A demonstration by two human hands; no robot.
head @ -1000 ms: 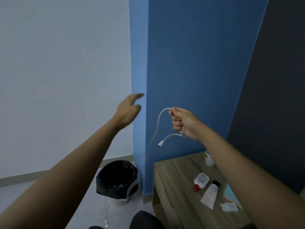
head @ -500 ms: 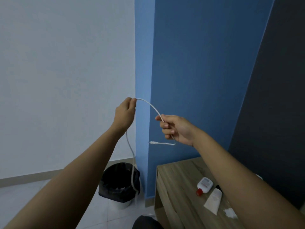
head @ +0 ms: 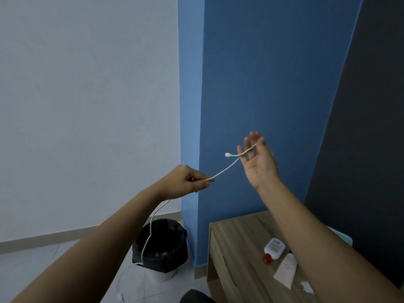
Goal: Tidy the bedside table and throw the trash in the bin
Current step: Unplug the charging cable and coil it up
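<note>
The left hand (head: 183,182) is raised in front of the body, its fingers curled, and it pinches a white cable (head: 223,171). The right hand (head: 259,164) is higher, palm up with straight fingers, and the cable lies across these fingers with its plug end free beside them. Below the left hand the cable hangs down in front of the black bin (head: 162,248). On the bedside table (head: 229,248) lie a red-capped bottle (head: 274,250) and a white tube (head: 286,270).
</note>
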